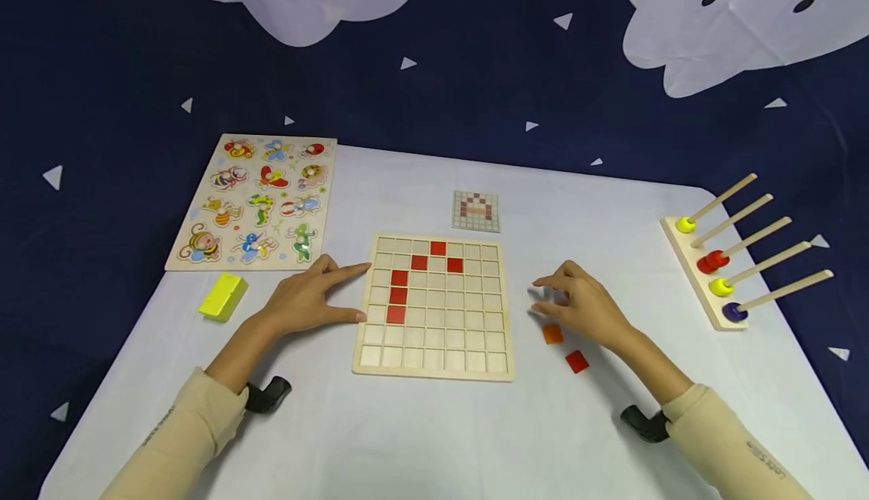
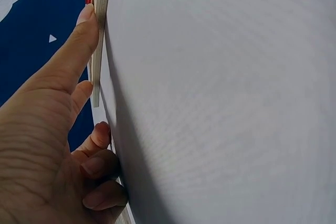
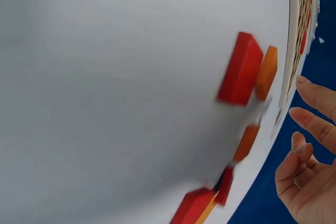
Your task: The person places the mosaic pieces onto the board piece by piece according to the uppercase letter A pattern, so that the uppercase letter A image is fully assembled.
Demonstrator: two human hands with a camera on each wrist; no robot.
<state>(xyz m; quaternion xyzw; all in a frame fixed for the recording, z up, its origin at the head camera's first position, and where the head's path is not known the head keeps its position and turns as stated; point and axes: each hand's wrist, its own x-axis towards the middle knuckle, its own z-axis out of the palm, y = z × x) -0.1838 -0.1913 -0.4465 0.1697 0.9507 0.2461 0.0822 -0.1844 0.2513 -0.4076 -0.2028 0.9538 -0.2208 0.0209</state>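
A wooden grid board [image 1: 434, 376] lies in the middle of the table, with several red tiles [image 1: 398, 296] set in its upper left and top squares. My left hand [image 1: 299, 300] touches the board's left edge with straight thumb and index finger; its other fingers curl underneath in the left wrist view. To the right of the board, my right hand [image 1: 584, 308] hovers, thumb and index finger apart and nothing between them. Near it on the table are an orange tile [image 1: 553, 334] and a loose red tile [image 1: 577, 362]. More loose tiles, such as a thick-looking red one [image 3: 244, 69], show blurred in the right wrist view.
A small pattern card [image 1: 476, 211] lies behind the board. At the back left is an insect peg puzzle [image 1: 285, 259], with a yellow block [image 1: 223, 297] in front of it. A bead stand [image 1: 702, 274] with upright sticks stands on the right. Dark patterned cloth [image 1: 434, 93] surrounds the table.
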